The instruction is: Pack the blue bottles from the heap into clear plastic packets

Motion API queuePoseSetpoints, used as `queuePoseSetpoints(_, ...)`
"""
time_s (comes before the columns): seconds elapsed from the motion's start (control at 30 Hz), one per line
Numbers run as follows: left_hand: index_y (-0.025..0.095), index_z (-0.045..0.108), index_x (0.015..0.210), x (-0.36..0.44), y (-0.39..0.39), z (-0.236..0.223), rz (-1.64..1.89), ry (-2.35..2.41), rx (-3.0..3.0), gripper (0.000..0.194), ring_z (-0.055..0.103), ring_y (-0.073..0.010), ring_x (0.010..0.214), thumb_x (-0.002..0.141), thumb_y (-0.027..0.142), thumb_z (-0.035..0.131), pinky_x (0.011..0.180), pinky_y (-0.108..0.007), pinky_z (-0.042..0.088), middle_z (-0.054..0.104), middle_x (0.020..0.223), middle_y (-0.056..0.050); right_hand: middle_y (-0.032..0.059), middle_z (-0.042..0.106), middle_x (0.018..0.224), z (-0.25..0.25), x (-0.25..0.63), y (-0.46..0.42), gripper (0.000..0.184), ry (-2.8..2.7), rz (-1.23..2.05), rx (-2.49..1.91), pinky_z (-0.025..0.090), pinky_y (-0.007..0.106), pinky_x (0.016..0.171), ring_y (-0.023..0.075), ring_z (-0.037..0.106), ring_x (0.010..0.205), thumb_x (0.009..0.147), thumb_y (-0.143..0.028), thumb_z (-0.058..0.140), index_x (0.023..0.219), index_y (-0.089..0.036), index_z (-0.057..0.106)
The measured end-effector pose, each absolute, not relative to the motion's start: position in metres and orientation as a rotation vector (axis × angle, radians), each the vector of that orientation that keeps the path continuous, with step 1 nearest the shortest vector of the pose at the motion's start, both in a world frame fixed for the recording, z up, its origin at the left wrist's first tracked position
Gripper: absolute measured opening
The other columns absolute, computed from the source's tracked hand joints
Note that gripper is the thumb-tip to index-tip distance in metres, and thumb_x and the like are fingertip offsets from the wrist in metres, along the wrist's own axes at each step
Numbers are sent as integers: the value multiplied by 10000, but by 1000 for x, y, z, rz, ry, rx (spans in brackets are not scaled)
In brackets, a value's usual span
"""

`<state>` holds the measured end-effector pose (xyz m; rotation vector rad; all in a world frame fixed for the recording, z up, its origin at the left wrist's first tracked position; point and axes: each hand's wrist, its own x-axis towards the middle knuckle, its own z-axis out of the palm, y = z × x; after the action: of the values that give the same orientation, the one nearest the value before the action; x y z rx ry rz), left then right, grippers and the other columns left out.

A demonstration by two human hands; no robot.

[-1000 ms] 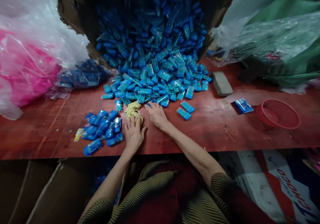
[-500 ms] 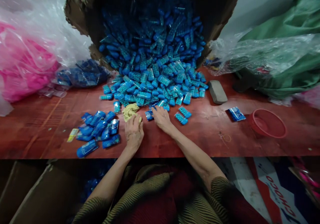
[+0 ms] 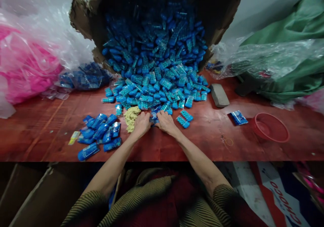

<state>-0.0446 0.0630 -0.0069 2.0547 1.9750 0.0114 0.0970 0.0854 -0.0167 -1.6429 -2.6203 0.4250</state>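
Observation:
My left hand (image 3: 142,123) and my right hand (image 3: 166,121) meet at a small dark blue packet (image 3: 154,119), with the fingers of both closed on its sides. My hands hide most of that packet. Just left of my left hand lies a crumpled pale yellow cloth (image 3: 131,118). Beyond my fingers spreads a heap of clear-fronted blue packs with rows of small beads (image 3: 154,81). Two such packs (image 3: 183,121) lie right of my right hand. A pile of filled dark blue packets (image 3: 101,129) rests at the left.
A torn cardboard box (image 3: 81,17) lies on its side, packs spilling onto the red table (image 3: 202,142). Right of the heap are a grey block (image 3: 219,95), a flat blue packet (image 3: 238,118) and a red basket (image 3: 270,127). Pink bags (image 3: 27,68) and green cloth (image 3: 286,65) flank them.
My left hand has moved right, off the yellow cloth, to the blue packet by my right hand. My right hand has shifted slightly nearer to me.

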Motion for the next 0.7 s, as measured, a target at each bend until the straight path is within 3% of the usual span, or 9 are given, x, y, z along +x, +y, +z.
queuePoseSetpoints(0.17, 204, 555, 1077, -44, 66, -8, 4, 1908, 2065, 281, 532, -256, 1002, 809, 278, 509, 785, -340, 400, 528, 1010, -97, 116, 545, 1120, -20, 101, 85, 407, -2575, 494, -1627, 409, 356, 782, 262, 498, 1015, 794, -385, 633, 1105, -160, 501)
queuePoseSetpoints(0.47, 189, 553, 1053, -50, 62, -17, 350, 1799, 2078, 340, 546, -236, 931, 778, 388, 577, 773, -327, 406, 561, 969, -83, 45, 641, 902, -33, 112, 79, 114, -2320, 703, -1533, 390, 273, 709, 197, 569, 861, 855, -271, 543, 930, -188, 561)
queuePoseSetpoints(0.6, 197, 577, 913, -49, 54, -17, 601, 1740, 1996, 206, 547, -199, 801, 852, 348, 452, 712, -302, 397, 588, 822, -51, 12, 635, 812, -29, 120, 77, 130, -2127, 933, -1306, 407, 243, 662, 158, 578, 745, 876, -267, 484, 935, -177, 556)
queuePoseSetpoints(0.7, 192, 532, 721, -41, 47, -12, 757, 1736, 1809, 281, 491, -164, 623, 881, 346, 360, 585, -274, 352, 518, 639, -15, 32, 644, 913, -23, 117, 65, 237, -1934, 1016, -1182, 439, 252, 694, 157, 595, 768, 890, -266, 438, 1093, -172, 519)
